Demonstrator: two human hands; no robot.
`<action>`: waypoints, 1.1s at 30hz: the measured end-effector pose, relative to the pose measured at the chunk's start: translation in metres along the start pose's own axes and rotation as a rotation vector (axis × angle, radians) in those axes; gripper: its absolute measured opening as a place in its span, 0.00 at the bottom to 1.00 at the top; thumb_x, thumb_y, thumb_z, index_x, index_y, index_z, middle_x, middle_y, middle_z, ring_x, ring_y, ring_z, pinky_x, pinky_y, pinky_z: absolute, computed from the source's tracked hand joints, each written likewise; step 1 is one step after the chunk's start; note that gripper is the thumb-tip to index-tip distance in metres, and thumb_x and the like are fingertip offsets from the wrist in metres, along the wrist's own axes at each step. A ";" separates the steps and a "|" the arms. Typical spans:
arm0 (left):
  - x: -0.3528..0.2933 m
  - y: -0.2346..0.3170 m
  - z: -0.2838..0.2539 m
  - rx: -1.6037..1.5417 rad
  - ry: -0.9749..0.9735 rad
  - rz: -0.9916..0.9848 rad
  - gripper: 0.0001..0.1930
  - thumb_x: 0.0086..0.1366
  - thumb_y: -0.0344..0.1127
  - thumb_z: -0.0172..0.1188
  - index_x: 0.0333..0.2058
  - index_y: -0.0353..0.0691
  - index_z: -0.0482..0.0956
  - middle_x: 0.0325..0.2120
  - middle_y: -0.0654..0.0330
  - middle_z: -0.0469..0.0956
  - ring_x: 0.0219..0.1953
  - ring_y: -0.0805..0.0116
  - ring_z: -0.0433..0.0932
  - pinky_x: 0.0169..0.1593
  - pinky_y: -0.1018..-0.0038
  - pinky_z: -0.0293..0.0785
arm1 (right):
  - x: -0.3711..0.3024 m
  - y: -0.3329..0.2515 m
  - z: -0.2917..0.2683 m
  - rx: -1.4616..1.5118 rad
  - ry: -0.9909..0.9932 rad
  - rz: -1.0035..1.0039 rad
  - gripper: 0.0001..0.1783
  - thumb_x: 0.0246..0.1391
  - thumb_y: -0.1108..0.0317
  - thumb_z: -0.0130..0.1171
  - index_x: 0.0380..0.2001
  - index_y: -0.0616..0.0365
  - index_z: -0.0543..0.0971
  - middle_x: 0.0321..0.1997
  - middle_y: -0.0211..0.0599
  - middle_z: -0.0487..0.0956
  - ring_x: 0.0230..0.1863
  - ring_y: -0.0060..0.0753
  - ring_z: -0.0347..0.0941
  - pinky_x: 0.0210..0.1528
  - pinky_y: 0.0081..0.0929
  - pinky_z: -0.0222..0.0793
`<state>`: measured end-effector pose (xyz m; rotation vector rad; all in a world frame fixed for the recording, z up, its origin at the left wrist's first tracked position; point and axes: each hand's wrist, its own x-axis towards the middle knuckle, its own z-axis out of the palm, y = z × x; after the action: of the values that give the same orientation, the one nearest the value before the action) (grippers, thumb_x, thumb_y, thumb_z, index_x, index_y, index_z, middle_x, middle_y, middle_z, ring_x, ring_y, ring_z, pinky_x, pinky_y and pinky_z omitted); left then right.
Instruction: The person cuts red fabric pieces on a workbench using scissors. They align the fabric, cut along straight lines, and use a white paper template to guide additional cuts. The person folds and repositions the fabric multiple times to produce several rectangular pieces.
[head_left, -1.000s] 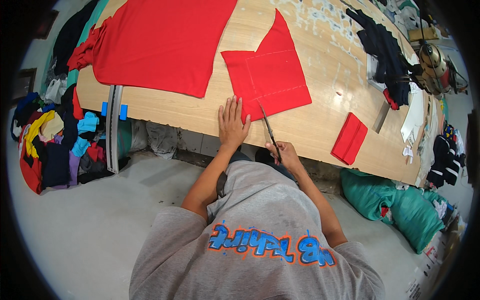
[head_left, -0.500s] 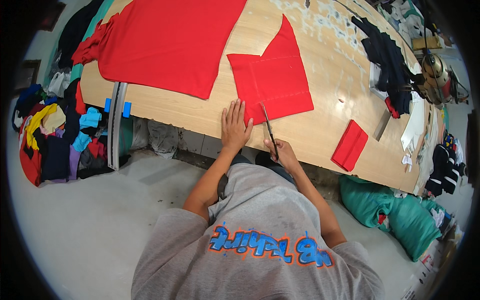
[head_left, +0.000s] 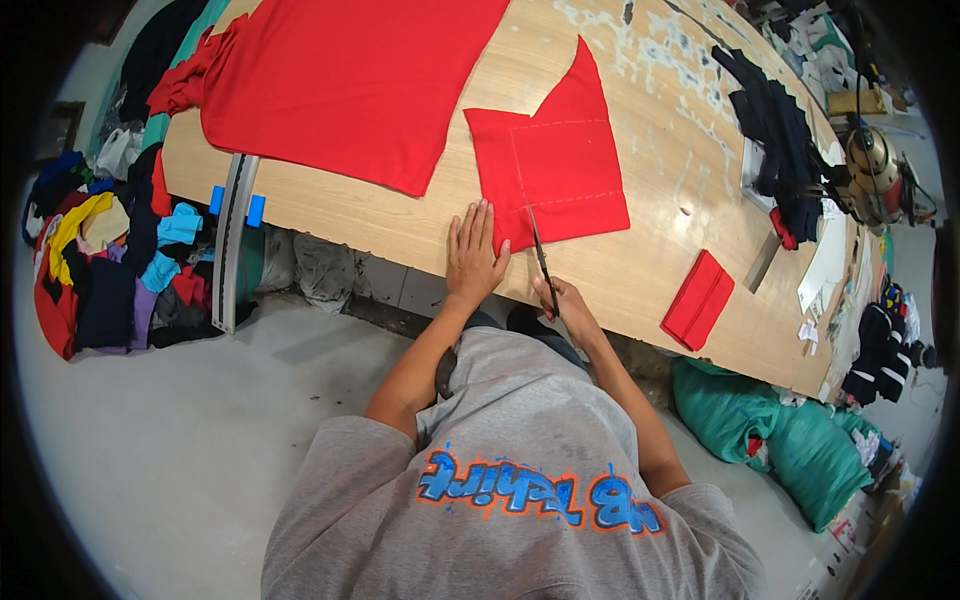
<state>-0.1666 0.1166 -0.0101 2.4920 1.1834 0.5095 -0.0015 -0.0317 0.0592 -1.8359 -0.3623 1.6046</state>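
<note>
Scissors (head_left: 543, 262) now biting into the near edge of the red fabric piece (head_left: 548, 175), farther in than a second ago. Left hand (head_left: 473, 257) flat, fingers spread, pinning cloth at the wooden table (head_left: 640, 270) edge. Right hand (head_left: 566, 303) wrapped round the handles. Cut looks just begun. Folded red piece (head_left: 698, 299) lying apart.
</note>
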 end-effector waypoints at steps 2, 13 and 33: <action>0.000 0.000 0.000 -0.010 -0.007 -0.001 0.38 0.77 0.50 0.59 0.78 0.38 0.65 0.79 0.52 0.64 0.83 0.56 0.58 0.84 0.49 0.47 | 0.005 0.003 0.002 0.025 -0.021 0.006 0.32 0.69 0.32 0.66 0.29 0.49 0.74 0.23 0.20 0.67 0.24 0.18 0.65 0.29 0.24 0.62; 0.000 0.000 -0.003 -0.002 -0.002 0.025 0.35 0.75 0.48 0.60 0.77 0.45 0.69 0.80 0.53 0.63 0.83 0.54 0.58 0.83 0.45 0.49 | 0.014 0.010 0.005 0.078 0.026 -0.045 0.30 0.67 0.39 0.72 0.25 0.49 0.74 0.19 0.20 0.69 0.17 0.15 0.65 0.21 0.21 0.59; -0.001 -0.001 -0.006 -0.046 -0.016 0.018 0.37 0.75 0.47 0.60 0.78 0.39 0.66 0.79 0.53 0.64 0.83 0.54 0.58 0.84 0.45 0.48 | 0.019 -0.018 0.018 0.158 0.027 -0.031 0.29 0.67 0.40 0.73 0.26 0.48 0.74 0.20 0.18 0.67 0.17 0.15 0.63 0.21 0.20 0.55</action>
<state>-0.1700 0.1175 -0.0057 2.4648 1.1315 0.5142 -0.0108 -0.0011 0.0554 -1.7226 -0.2431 1.5402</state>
